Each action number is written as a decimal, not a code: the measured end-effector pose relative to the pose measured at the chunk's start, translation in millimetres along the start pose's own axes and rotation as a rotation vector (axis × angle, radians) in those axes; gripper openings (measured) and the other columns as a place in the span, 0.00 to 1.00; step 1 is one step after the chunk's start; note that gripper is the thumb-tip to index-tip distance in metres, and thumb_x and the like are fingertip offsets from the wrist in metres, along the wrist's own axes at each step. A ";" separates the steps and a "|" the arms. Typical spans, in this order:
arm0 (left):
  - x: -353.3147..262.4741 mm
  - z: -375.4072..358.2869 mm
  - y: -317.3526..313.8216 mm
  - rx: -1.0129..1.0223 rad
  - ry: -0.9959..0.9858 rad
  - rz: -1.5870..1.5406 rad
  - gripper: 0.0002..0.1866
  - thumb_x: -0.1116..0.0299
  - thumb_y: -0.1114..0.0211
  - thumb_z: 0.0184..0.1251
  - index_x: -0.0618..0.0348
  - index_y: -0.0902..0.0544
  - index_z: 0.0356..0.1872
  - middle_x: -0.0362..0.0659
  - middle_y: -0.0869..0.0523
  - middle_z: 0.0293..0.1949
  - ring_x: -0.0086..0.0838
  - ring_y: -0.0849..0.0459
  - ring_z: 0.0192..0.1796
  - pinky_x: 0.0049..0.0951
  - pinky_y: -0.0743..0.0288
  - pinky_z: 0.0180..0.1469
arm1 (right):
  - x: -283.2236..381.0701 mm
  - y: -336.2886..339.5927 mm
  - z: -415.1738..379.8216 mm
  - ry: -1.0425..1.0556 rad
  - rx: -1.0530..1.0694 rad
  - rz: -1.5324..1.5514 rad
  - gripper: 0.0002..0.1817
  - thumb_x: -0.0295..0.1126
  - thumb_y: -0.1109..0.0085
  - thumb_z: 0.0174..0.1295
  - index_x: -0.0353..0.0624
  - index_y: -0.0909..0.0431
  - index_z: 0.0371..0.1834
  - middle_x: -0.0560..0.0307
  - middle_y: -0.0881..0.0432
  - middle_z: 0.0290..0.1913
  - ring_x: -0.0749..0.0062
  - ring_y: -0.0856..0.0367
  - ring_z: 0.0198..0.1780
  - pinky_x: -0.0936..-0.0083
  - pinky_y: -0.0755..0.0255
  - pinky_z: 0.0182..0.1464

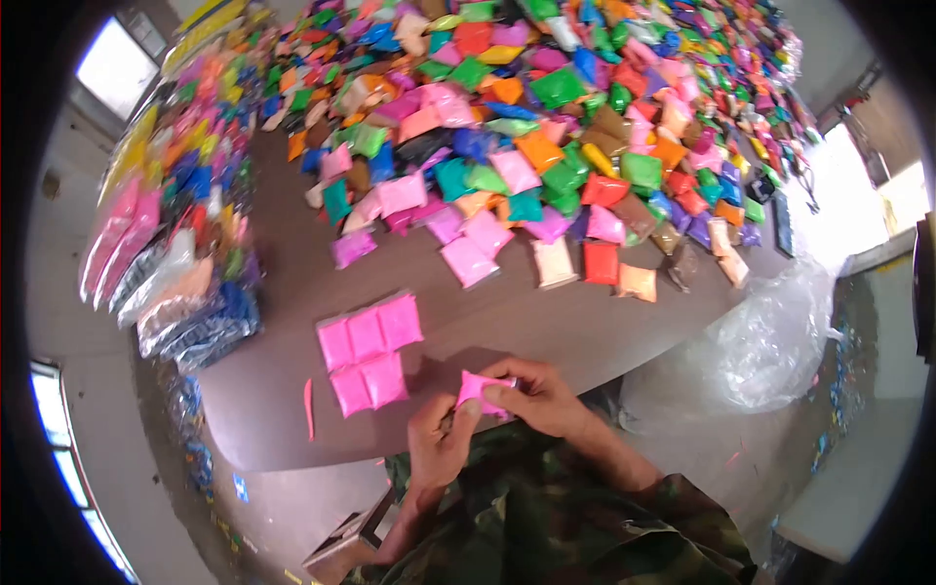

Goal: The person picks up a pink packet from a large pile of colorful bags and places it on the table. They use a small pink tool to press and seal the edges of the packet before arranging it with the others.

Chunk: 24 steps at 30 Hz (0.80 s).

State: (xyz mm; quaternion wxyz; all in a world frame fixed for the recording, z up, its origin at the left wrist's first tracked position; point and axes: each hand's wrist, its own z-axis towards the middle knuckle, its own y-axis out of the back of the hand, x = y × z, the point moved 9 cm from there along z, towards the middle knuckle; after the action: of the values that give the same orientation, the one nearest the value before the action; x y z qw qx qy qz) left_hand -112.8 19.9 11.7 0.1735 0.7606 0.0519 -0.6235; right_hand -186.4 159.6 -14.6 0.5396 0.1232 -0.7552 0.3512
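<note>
Close to the table's front edge, a small bright pink packet (475, 386) is pinched between my two hands. My left hand (441, 436) grips its left side with the thumb on top. On the right side, my right hand (539, 395) closes its thumb and fingers on the same packet. Several matching pink packets (369, 336) lie flat in two rows on the table, to the left of my hands. Further left rests a thin pink stick-like tool (309, 409); its exact kind I cannot make out.
A large heap of colourful small packets (559, 88) covers the back of the brown table (283, 292). Stacked plastic bags of packets (185, 283) stand at the left edge. A big clear plastic bag (741, 361) hangs by the right edge. Scraps litter the floor.
</note>
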 end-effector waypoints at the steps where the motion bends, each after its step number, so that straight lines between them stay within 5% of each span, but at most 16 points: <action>1: 6.2 -0.3 -1.3 -0.023 0.054 -0.028 0.09 0.70 0.31 0.77 0.66 0.16 0.38 0.28 0.25 0.27 0.12 0.32 0.30 0.21 0.39 0.29 | -1.2 0.7 -0.5 0.003 -0.034 0.005 0.12 0.32 0.35 0.77 0.39 0.16 0.57 0.68 0.15 0.41 0.89 0.22 0.38 0.84 0.26 0.37; 4: -8.6 2.0 -0.6 -0.119 0.050 -0.183 0.09 0.69 0.31 0.76 0.67 0.15 0.43 0.29 0.23 0.29 0.12 0.31 0.31 0.19 0.37 0.31 | 6.2 -3.6 -4.5 0.030 -0.048 -0.128 0.10 0.31 0.35 0.76 0.39 0.16 0.55 0.69 0.17 0.38 0.89 0.24 0.37 0.84 0.29 0.38; 8: -14.3 4.0 1.9 0.004 -0.028 0.027 0.09 0.68 0.34 0.78 0.65 0.15 0.42 0.35 0.19 0.28 0.17 0.25 0.30 0.23 0.32 0.32 | 2.9 -3.7 -6.4 0.092 -0.046 -0.157 0.09 0.31 0.34 0.76 0.40 0.15 0.53 0.70 0.16 0.41 0.91 0.25 0.40 0.85 0.29 0.40; 17: -30.8 0.3 10.1 -0.126 -0.286 0.295 0.07 0.71 0.33 0.75 0.66 0.16 0.40 0.38 0.22 0.25 0.20 0.28 0.28 0.30 0.36 0.29 | 10.6 -12.0 -4.4 0.092 0.005 -0.121 0.09 0.30 0.35 0.75 0.38 0.18 0.51 0.66 0.18 0.40 0.86 0.24 0.42 0.80 0.28 0.42; 24: -37.7 2.2 5.3 -0.093 -0.188 0.160 0.07 0.70 0.31 0.74 0.66 0.15 0.41 0.39 0.19 0.27 0.22 0.25 0.30 0.30 0.33 0.31 | 18.5 -15.2 -6.7 0.135 0.043 -0.250 0.09 0.31 0.35 0.73 0.36 0.18 0.48 0.61 0.18 0.38 0.82 0.23 0.41 0.79 0.28 0.41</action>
State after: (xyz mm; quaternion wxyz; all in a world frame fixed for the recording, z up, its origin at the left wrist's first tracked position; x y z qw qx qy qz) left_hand -121.4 19.5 48.8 0.2619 0.6916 0.0033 -0.6731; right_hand -180.1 156.7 9.3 0.6261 0.2039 -0.6881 0.3049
